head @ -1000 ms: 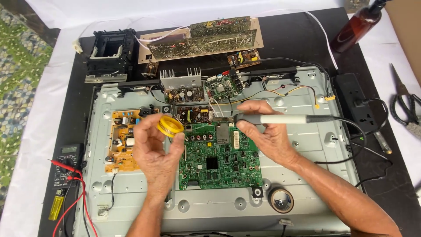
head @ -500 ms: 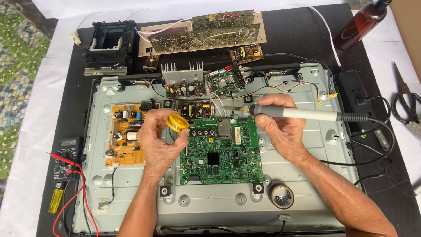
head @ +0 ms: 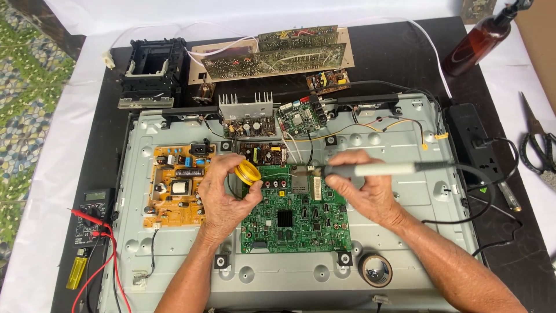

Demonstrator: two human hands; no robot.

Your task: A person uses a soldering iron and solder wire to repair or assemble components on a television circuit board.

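My left hand (head: 227, 194) holds a small yellow spool of solder wire (head: 248, 172) over the upper left corner of a green circuit board (head: 295, 214). A thin strand of wire runs from the spool toward the right. My right hand (head: 362, 188) grips a grey soldering iron (head: 373, 169) laid nearly level, its tip pointing left at the board's top edge near a silver shield. The board is mounted in the middle of a grey metal television back panel (head: 405, 232).
An orange power board (head: 176, 185) sits left on the panel. Loose boards (head: 272, 55) and a black frame (head: 152, 72) lie behind. A multimeter (head: 92, 217) with red leads is left; tape roll (head: 375, 270), power strip (head: 478, 145), scissors (head: 538, 148) and brown bottle (head: 478, 40) are right.
Both hands and the panel sit a little lower in view as the camera shifted. The spool and the iron tip have stayed close together over the green board's top edge.
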